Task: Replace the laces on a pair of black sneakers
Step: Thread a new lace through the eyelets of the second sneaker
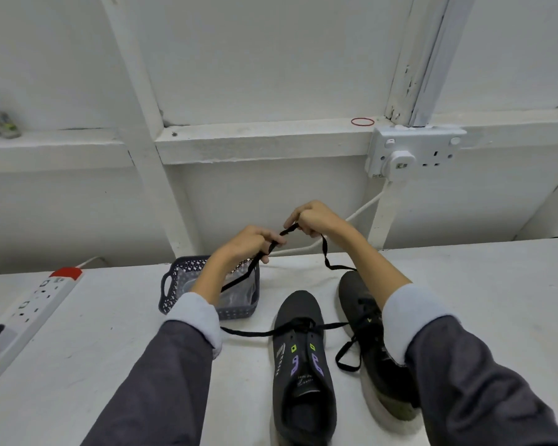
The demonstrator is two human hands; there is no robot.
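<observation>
Two black sneakers stand on the white table. The left sneaker (303, 358) has a black lace (248, 333) through only its front eyelets, its ends trailing left and right. The right sneaker (377, 346) sits partly under my right forearm, with a loose lace loop beside it. My left hand (250, 241) and my right hand (313, 217) are raised above the table's far edge, both pinching one black lace (325, 252) stretched between them. One end hangs down toward the basket, the other toward the right sneaker's toe.
A dark blue perforated basket (171, 291) stands left of the shoes, behind my left forearm. A white power strip (33, 310) lies at the table's left edge. A wall socket (413, 152) with a plug and white cable sits behind. A red rubber band (362, 121) rests on the ledge.
</observation>
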